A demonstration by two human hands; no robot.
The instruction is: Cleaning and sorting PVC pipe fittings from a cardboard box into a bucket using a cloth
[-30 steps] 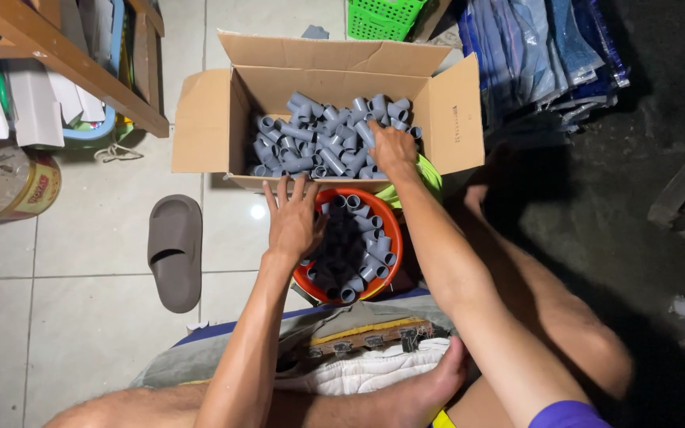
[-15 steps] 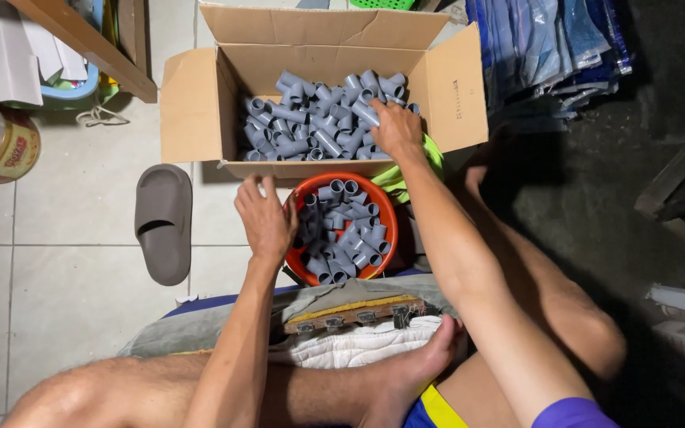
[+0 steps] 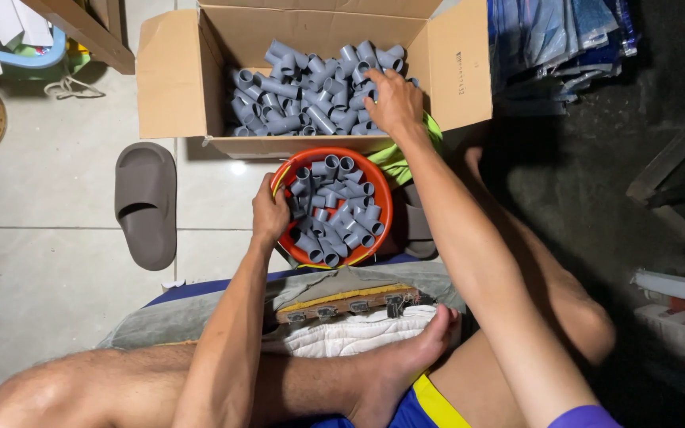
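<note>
Head view, looking down at a seated person. We saw the left hand (image 3: 269, 212) at the left rim of the orange bowl (image 3: 380, 208), its fingers curled over that rim and gripping it; the fingertips lay inside the bowl, against the nearest of the grey pipe fittings (image 3: 333, 212) heaped there. The bowl stood on the tiled floor (image 3: 57, 238) just in front of the person's folded legs, touching the near wall of the cardboard box (image 3: 176, 79).

The right hand (image 3: 392, 101) reached past the bowl into the box, palm down, fingers bent and spread over the boxed grey fittings (image 3: 295, 99). The fingertips touched the topmost pieces near the right side of the heap, just left of the box's right flap. We could not tell whether the fingers had closed on any one fitting, since the back of the hand hid what lay beneath.

Beside the right wrist, between box and bowl, a patch of green cloth (image 3: 396, 162) showed. Well to the left of the left fingers a grey slipper (image 3: 146, 202) lay sole down on the tiles. Below the left forearm, a padded board (image 3: 350, 301) with white cloth (image 3: 354, 333) rested across the lap, and the person's bare foot (image 3: 410, 357) lay against that cloth.
</note>
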